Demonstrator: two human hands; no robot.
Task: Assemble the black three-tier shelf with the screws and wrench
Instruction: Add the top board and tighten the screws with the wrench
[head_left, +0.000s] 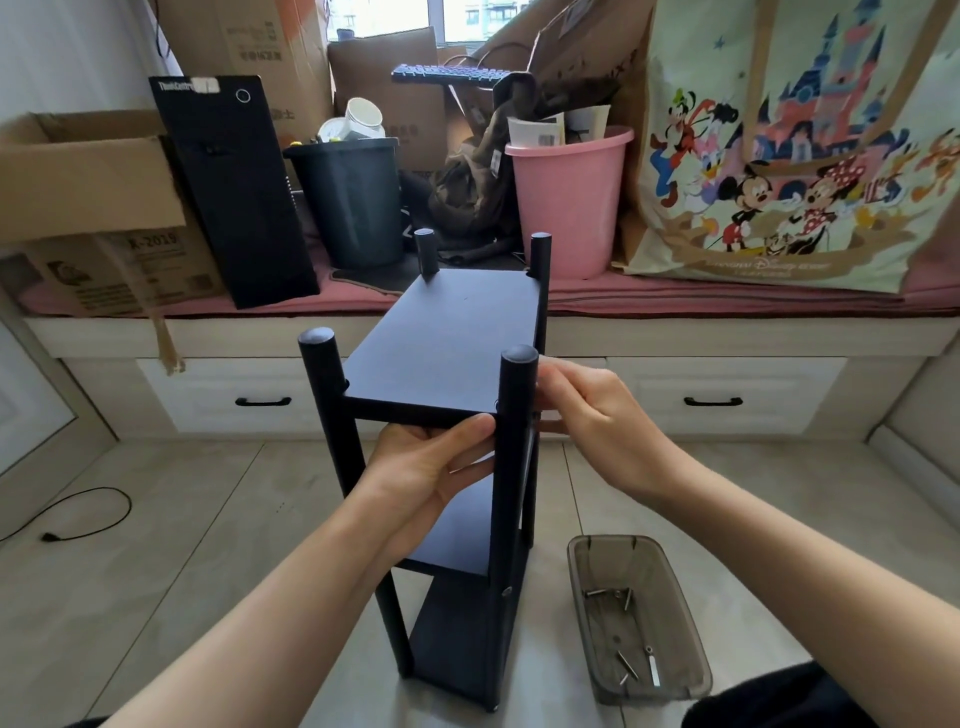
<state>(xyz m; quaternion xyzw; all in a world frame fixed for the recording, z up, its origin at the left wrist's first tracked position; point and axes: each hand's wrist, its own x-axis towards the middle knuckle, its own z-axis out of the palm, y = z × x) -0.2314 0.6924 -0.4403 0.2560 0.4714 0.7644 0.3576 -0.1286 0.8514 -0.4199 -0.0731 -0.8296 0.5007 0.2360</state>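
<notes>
The black shelf (447, 338) stands upright on the tiled floor (208, 519), all three boards set between four round posts. The left hand (431, 462) grips the top board's near edge, thumb above and fingers below. The right hand (587, 405) pinches at the near right post (511, 467), level with the top board. Just right of the shelf, a clear tray (691, 649) holds loose screws (626, 667).

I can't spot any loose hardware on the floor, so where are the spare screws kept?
In the head view, the screws lie in a clear plastic tray on the floor, lower right, just right of the black shelf.
</notes>
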